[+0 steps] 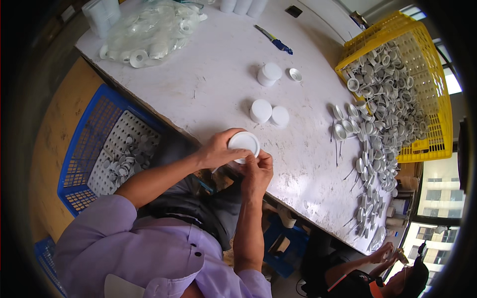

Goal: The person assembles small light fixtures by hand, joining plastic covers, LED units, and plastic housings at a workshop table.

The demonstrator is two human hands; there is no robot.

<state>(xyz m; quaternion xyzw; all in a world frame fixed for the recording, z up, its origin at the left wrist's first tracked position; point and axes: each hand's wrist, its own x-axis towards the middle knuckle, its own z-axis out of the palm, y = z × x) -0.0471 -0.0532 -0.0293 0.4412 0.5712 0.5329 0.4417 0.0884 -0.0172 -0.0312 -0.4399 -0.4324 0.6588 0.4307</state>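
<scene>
Tabletop [218, 84]: white, scuffed, long; carries everything beyond the fingers.
Crate [427, 64]: yellow, far right of the fingers, spilling grey-white caps [382, 114].
Bin [84, 144]: blue, left of the fingers, below the tabletop edge.
Jars [269, 113]: two white, just beyond the fingers.
Cap [244, 142]: white, round, at the near tabletop edge.
Left hand [217, 149]: fingers clamped on the cap.
Right hand [257, 171]: fingertips pinching the cap's lower rim.
</scene>
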